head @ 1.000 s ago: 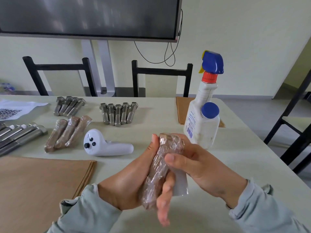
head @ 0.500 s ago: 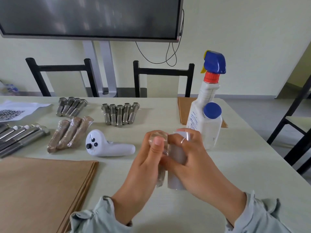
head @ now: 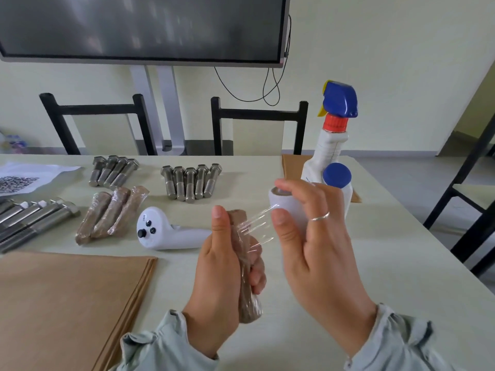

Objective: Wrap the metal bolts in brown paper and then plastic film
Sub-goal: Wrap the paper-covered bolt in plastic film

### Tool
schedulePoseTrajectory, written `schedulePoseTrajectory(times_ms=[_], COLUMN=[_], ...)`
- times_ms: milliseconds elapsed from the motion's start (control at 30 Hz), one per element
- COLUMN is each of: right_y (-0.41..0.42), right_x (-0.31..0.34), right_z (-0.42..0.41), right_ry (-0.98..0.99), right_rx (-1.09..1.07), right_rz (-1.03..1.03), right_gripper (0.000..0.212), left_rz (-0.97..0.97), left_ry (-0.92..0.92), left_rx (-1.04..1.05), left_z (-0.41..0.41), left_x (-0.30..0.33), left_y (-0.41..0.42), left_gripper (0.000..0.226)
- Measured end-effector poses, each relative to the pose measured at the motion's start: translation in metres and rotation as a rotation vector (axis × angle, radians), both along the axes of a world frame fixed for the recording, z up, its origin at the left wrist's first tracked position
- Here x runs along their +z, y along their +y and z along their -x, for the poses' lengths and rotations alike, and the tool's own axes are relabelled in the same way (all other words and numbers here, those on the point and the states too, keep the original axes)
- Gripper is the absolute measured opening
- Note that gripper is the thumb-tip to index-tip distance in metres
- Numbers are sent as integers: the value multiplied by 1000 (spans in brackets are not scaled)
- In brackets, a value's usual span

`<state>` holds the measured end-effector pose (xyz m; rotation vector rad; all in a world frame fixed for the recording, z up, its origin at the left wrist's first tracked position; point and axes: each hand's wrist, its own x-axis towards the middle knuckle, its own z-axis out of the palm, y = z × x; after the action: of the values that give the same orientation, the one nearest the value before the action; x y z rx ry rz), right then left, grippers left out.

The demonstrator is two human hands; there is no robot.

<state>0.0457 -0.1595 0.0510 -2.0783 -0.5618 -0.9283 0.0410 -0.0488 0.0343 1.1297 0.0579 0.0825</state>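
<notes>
My left hand point(head: 217, 266) grips a bolt wrapped in brown paper point(head: 247, 298), held upright above the table. My right hand point(head: 310, 236) holds a small white roll of plastic film point(head: 281, 202) to the right of it. A clear strip of film point(head: 257, 227) stretches from the roll to the bolt's upper part. Three finished wrapped bolts point(head: 112, 212) lie at the left. Bare metal bolts lie in groups at the back point(head: 191, 182), back left point(head: 113, 170) and far left point(head: 32, 220). A stack of brown paper sheets point(head: 67, 303) lies at the front left.
A white handheld controller point(head: 163, 231) lies just left of my left hand. A white spray bottle with a blue head point(head: 332, 145) and a blue-capped bottle point(head: 337, 180) stand behind my right hand. More brown paper point(head: 290, 167) lies at the back right. Black chairs stand behind and right of the table.
My right hand has drawn the film roll up and to the right, away from the bolt, stretching a strip of film between them. My left hand has kept its grip on the bolt.
</notes>
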Motion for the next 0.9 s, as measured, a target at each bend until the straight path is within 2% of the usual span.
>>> schedulePoseTrajectory(times_ms=[300, 433, 600, 800, 900], right_y=[-11, -9, -7, 6, 6], right_x=[-9, -15, -19, -24, -26], right_z=[-11, -10, -9, -2, -3], right_ry=[189, 224, 296, 320, 296], right_rx=[-73, -107, -133, -134, -166], right_rz=[38, 40, 29, 50, 87], right_gripper=[34, 33, 35, 37, 39], left_rz=[-19, 31, 198, 247, 172], left_ry=[-24, 16, 115, 139, 116], left_rx=[-254, -262, -197, -238, -256], left_z=[5, 1, -7, -3, -2], left_x=[-2, -4, -6, -7, -9], left_y=[2, 4, 4, 4, 3], left_gripper=[70, 65, 59, 50, 59])
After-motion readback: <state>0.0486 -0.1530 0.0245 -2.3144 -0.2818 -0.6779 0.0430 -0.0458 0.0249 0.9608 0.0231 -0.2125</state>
